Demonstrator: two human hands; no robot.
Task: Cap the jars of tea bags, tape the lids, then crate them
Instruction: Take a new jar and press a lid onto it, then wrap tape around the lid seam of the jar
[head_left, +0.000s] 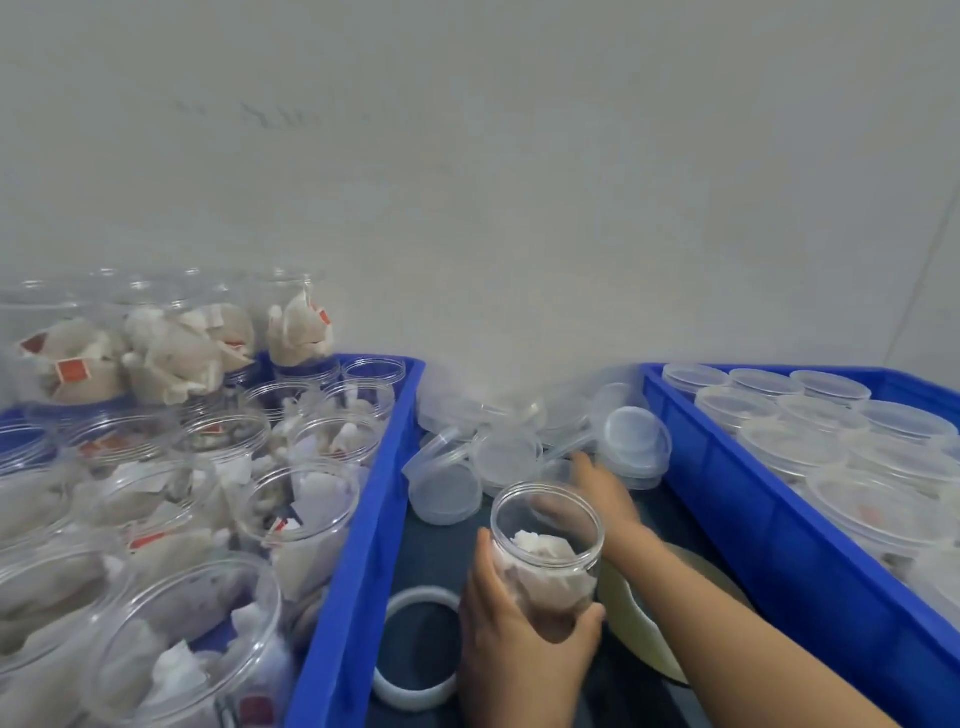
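Left hand (519, 618) is gripping an open jar (545, 545) of tea bags, fingers wrapped round its lower body, holding it above the dark gap between the two blue crates. Right hand (597, 493) is reaching into the lid pile (524, 447); its fingers are hidden behind the jar, so grip unknown. Risks: lids are overlapping, so it may be pulling two or scattering the pile; jar is tilting, so bags could spill.

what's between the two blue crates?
Head view: a loose lid pile at the back, the left hand holding an open jar, a tape roll, and the right hand reaching toward the lids.
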